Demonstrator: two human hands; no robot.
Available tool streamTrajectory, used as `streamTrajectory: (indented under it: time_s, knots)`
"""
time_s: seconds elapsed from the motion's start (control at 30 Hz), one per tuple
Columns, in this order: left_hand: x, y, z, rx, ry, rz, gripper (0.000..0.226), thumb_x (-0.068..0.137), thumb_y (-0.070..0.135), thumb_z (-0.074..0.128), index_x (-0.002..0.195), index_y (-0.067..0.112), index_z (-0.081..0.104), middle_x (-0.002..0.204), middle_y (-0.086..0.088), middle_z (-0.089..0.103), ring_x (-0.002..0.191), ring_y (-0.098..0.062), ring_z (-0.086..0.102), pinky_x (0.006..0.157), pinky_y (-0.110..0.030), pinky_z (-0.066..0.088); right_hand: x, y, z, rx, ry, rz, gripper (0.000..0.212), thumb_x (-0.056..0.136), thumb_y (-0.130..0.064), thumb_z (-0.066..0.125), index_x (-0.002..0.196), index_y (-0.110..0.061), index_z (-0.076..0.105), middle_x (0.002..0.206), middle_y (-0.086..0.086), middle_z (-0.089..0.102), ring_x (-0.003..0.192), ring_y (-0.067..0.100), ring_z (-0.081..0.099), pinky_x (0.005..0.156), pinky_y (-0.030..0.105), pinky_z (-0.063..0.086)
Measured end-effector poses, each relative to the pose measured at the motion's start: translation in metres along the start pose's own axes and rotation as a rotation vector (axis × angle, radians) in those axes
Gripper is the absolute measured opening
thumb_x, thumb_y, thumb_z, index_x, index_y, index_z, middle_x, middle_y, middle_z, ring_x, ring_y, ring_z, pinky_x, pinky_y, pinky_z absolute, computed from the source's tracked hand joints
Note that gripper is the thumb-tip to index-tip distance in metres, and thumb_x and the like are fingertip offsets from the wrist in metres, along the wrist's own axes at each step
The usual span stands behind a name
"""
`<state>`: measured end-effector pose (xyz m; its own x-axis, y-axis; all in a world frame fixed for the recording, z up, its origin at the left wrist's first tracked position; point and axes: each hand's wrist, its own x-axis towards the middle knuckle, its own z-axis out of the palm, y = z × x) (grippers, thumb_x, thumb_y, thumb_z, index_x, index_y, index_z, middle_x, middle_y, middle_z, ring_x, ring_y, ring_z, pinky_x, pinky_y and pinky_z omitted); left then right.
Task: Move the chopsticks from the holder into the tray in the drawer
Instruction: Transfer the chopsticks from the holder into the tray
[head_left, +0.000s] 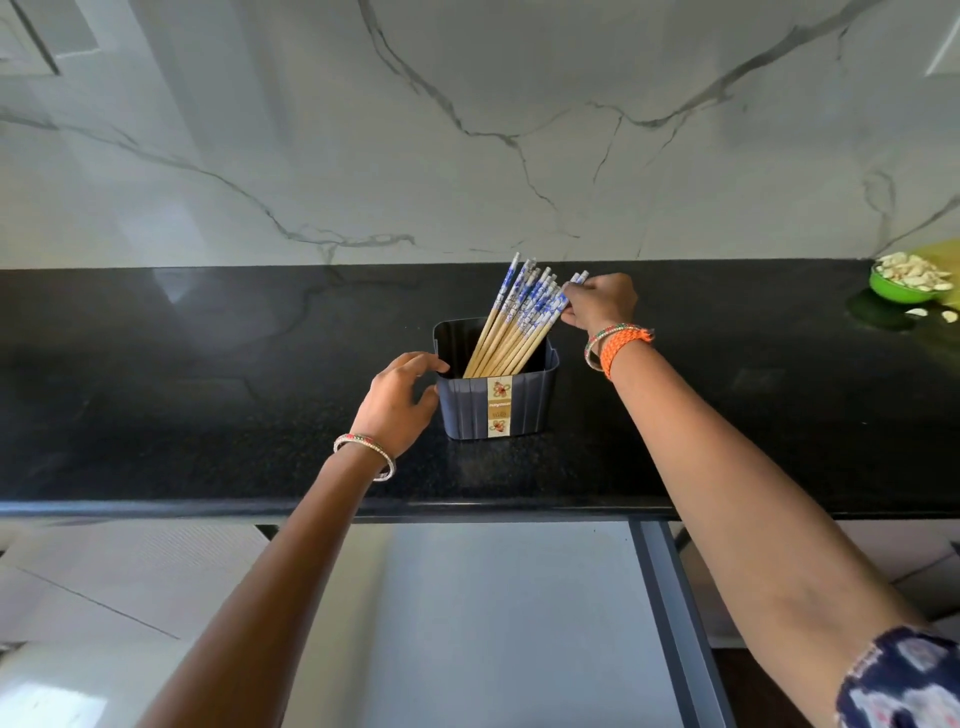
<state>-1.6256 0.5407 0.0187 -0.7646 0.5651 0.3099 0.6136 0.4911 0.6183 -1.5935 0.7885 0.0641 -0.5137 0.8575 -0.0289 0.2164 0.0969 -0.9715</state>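
A dark blue ribbed holder (524, 405) with a flowered label stands on the black counter. Several wooden chopsticks (511, 327) with blue-and-white tops lean to the right inside it. My left hand (397, 402) grips the holder's left rim and side. My right hand (600, 304) is at the upper right of the bundle, its fingers pinching the tops of one or two chopsticks. Below the counter edge a grey drawer (519, 613) stands pulled out; I see no tray in its visible part.
The black counter (208, 405) runs the full width, backed by a white marble wall. A green bowl of pale peeled pieces (906, 283) sits at the far right, with a few loose pieces beside it. The drawer's dark side rail (675, 613) runs along its right.
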Motion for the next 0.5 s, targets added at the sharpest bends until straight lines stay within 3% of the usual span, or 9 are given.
streamTrajectory:
  time_s: [0.13,0.2,0.33,0.43,0.5]
  knots:
    - [0.0,0.021,-0.015,-0.029,0.034,0.02,0.027,0.086,0.004,0.054,0.108,0.018,0.062,0.118,-0.005,0.061,0.102,-0.019,0.059,0.083,-0.027,0.051,-0.014,-0.033,-0.034,0.066,0.076,-0.09,0.02,0.082,-0.004,0.066,0.085,0.016,0.067,0.084,0.03,0.07,0.064,0.027,0.066,0.073,0.046,0.06]
    - [-0.001,0.043,-0.022,-0.055,0.043,0.041,0.027,0.087,0.006,0.051,0.109,0.018,0.062,0.115,-0.006,0.062,0.097,-0.022,0.061,0.083,-0.031,0.054,-0.025,-0.055,-0.058,0.117,0.115,-0.135,0.018,0.083,-0.004,0.065,0.086,0.013,0.069,0.086,0.029,0.07,0.066,0.027,0.067,0.072,0.041,0.061]
    - [-0.013,0.09,-0.031,-0.086,0.035,0.137,0.034,0.091,0.012,0.046,0.124,0.013,0.054,0.123,-0.009,0.06,0.102,-0.021,0.058,0.088,-0.024,0.043,-0.069,-0.076,-0.101,0.324,0.102,-0.149,0.011,0.086,-0.004,0.063,0.085,0.006,0.068,0.078,0.015,0.067,0.073,0.023,0.068,0.068,0.028,0.061]
    - [-0.043,0.102,-0.028,0.044,-0.078,0.141,0.041,0.094,0.02,0.043,0.134,0.014,0.041,0.129,-0.01,0.057,0.116,-0.027,0.053,0.101,-0.038,0.041,-0.124,-0.05,-0.114,0.465,0.008,-0.063,0.018,0.088,-0.003,0.061,0.07,-0.003,0.061,0.071,0.009,0.061,0.067,0.015,0.063,0.062,0.022,0.06]
    - [-0.076,0.095,-0.022,0.086,-0.223,0.058,0.036,0.094,0.023,0.044,0.129,0.018,0.046,0.119,-0.01,0.063,0.107,-0.029,0.057,0.098,-0.043,0.043,-0.164,-0.014,-0.116,0.55,-0.029,0.036,0.019,0.088,-0.001,0.061,0.069,-0.004,0.06,0.071,0.011,0.06,0.066,0.015,0.062,0.06,0.021,0.06]
